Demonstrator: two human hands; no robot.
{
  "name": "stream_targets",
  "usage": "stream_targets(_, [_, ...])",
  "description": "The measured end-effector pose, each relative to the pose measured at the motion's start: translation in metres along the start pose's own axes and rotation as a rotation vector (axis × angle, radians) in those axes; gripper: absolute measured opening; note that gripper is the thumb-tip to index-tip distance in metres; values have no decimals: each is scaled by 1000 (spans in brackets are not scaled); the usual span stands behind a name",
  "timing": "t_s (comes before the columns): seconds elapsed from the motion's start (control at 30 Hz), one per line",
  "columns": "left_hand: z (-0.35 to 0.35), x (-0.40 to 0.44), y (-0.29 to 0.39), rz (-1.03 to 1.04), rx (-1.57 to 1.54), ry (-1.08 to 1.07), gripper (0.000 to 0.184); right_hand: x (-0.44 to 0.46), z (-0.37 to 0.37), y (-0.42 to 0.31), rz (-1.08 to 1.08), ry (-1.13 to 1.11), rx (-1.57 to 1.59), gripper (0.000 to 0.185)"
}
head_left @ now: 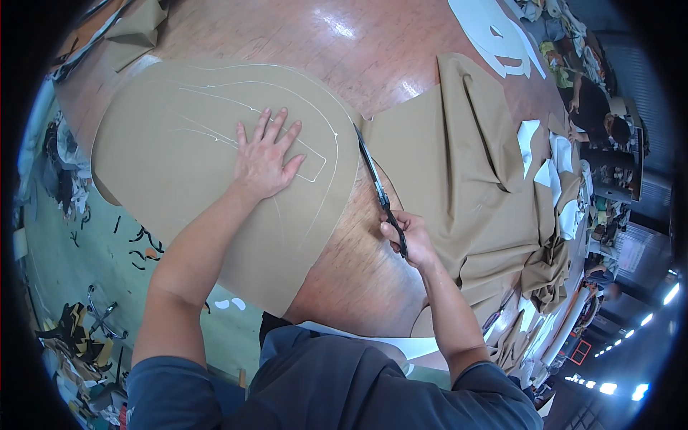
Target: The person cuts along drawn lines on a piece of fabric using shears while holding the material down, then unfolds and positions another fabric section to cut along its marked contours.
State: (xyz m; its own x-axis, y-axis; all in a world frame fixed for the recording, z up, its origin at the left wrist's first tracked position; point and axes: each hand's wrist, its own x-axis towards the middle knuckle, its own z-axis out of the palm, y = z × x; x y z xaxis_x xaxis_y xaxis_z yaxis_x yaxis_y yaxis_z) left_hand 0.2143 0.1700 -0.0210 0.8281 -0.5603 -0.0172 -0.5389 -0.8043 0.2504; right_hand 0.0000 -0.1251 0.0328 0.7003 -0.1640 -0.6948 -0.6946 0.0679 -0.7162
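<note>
White-lined flat tan sheet (pixel 165 154) on brown wooden tabletop (pixel 362 269). Left hand (pixel 264 159) spread on sheet, grip wide; right hand (pixel 414 242) beside sheet, grip closed round long black-handled scissors (pixel 379 185), blades at sheet's right edge. Seemingly mid-cut; next snip calls for steady sheet.

Left hand (pixel 262 163): your palm is down and flat, the fingers (pixel 275 126) spread and pointing away from your body, the thumb (pixel 292 168) angled out toward your right hand.
Left forearm (pixel 208 233): bare, slanting inward up to that hand.
Right hand (pixel 410 236): your fingers are curled in a closed grip, nearer your body than the left hand and well apart from it.
Right forearm (pixel 453 304): bare, slanting inward behind your grip.
</note>
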Motion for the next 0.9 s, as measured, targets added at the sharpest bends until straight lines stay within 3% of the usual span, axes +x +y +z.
stream_targets(0.33, [-5, 1, 0, -25, 24, -81, 67, 1, -9, -1, -22, -9, -30, 59])
stream_targets(0.43, [-3, 1, 0, -25, 18, -78, 67, 1, -13, -4, -15, -61, 49, 50])
stream_targets(0.63, [3, -1, -2, -3, -10, 0, 69, 14, -17, -11, -42, -88, -22, 49])
stream_targets(0.73, [3, -1, -2, 0, -10, 0, 70, 20, -15, -23, -51, -99, -16, 62])
stream_targets(0.9, [1, 0, -3, -1, -10, -4, 70, 23, -25, -22, -28, -96, -53, 63])
